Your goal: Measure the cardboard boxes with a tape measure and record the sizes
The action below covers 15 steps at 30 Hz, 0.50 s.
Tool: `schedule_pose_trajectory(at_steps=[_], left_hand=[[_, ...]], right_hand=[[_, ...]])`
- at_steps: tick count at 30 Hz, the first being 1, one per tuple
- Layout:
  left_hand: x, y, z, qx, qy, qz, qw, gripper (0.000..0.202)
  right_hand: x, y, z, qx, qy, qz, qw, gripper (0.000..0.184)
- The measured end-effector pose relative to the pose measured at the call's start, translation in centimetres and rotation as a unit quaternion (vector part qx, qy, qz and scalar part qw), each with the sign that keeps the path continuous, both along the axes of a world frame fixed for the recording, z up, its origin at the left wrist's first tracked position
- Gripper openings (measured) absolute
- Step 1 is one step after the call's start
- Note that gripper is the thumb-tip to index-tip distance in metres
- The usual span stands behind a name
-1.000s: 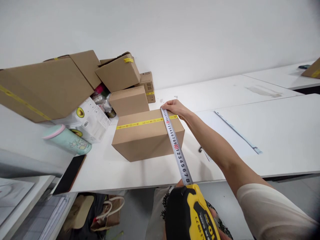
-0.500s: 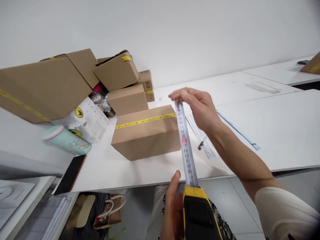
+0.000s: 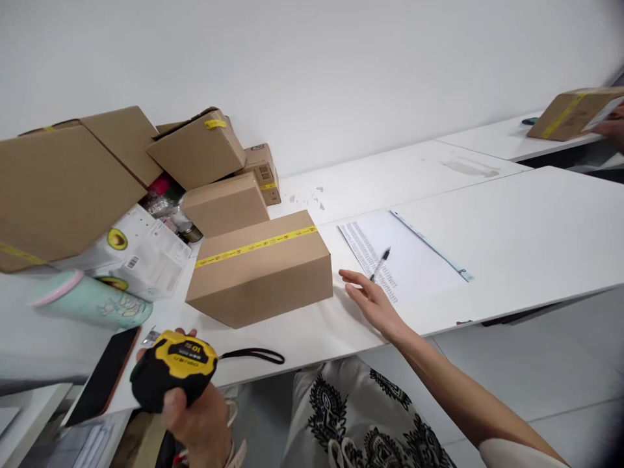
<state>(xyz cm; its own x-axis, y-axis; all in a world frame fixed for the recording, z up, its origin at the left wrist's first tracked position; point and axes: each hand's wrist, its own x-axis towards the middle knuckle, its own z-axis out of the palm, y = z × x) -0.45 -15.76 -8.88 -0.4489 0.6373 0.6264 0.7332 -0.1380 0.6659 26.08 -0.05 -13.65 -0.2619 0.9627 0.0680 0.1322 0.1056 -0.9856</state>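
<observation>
My left hand is closed around a yellow and black tape measure, low over the table's front left edge. Its blade is drawn in, with only the metal end showing, and a black wrist strap trails to the right. My right hand has its fingers stretched out and holds nothing. It hovers beside the right end of a taped cardboard box, close to a printed sheet. On that sheet lies a pen, just beyond my right fingers.
More cardboard boxes are piled at the back left. A white avocado-print box, a mint tumbler and a black phone lie at the left. Far right, another person's hand touches a taped parcel.
The tape blade has gone back into its case. My left hand moved left with the tape measure; my right hand let go of the blade end and dropped toward the sheet. The view shifted right.
</observation>
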Motion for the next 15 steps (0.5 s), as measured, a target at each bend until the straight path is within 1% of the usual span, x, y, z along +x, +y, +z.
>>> schedule_pose_trajectory(at_steps=[1, 2, 3, 5, 7, 8, 9, 11, 12, 13, 14, 15], left_hand=[[-0.7, 0.3, -0.1, 0.049, -0.055, -0.023, 0.997, 0.091], [-1.4, 0.7, -0.2, 0.079, -0.098, -0.054, 0.991, 0.085], [-2.0, 1.1, -0.4, 0.084, -0.122, -0.089, 0.985, 0.082], [-2.8, 1.8, -0.6, 0.053, -0.116, -0.145, 0.981, 0.086], [-2.9, 2.2, -0.1, 0.032, -0.097, -0.17, 0.98, 0.091], [-2.8, 2.3, 0.4, 0.036, -0.103, -0.167, 0.98, 0.089], [-2.5, 2.3, 1.1, 0.045, -0.124, -0.156, 0.979, 0.081], [-2.1, 2.2, 2.9, 0.073, -0.185, -0.124, 0.972, 0.057], [-2.0, 2.3, 3.7, 0.085, -0.213, -0.111, 0.967, 0.051], [-2.0, 2.4, 4.5, 0.092, -0.232, -0.1, 0.963, 0.05], [-2.0, 2.7, 5.0, 0.092, -0.231, -0.091, 0.964, 0.051], [-2.2, 3.2, 5.4, 0.077, -0.196, -0.072, 0.975, 0.053]], right_hand=[[-0.3, -0.1, -0.4, -0.007, 0.0, 0.014, 1.0, 0.044], [-0.6, -0.1, -0.6, -0.012, 0.006, 0.026, 1.0, 0.047], [-0.9, -0.2, -0.6, -0.015, 0.017, 0.041, 0.999, 0.05], [-1.5, -0.3, -0.3, -0.016, 0.045, 0.068, 0.997, 0.055], [-1.7, -0.3, 0.6, -0.004, 0.06, 0.076, 0.995, 0.057], [-1.7, -0.4, 1.2, 0.008, 0.057, 0.068, 0.996, 0.057], [-1.6, -0.5, 1.8, 0.019, 0.049, 0.057, 0.997, 0.056], [-1.3, -0.6, 3.4, 0.032, 0.033, 0.033, 0.998, 0.056], [-1.2, -0.6, 4.1, 0.033, 0.033, 0.027, 0.999, 0.057], [-1.2, -0.5, 4.8, 0.03, 0.037, 0.024, 0.999, 0.059], [-1.4, -0.4, 5.5, 0.027, 0.044, 0.025, 0.998, 0.062], [-1.6, -0.1, 6.0, 0.022, 0.049, 0.027, 0.998, 0.064]])
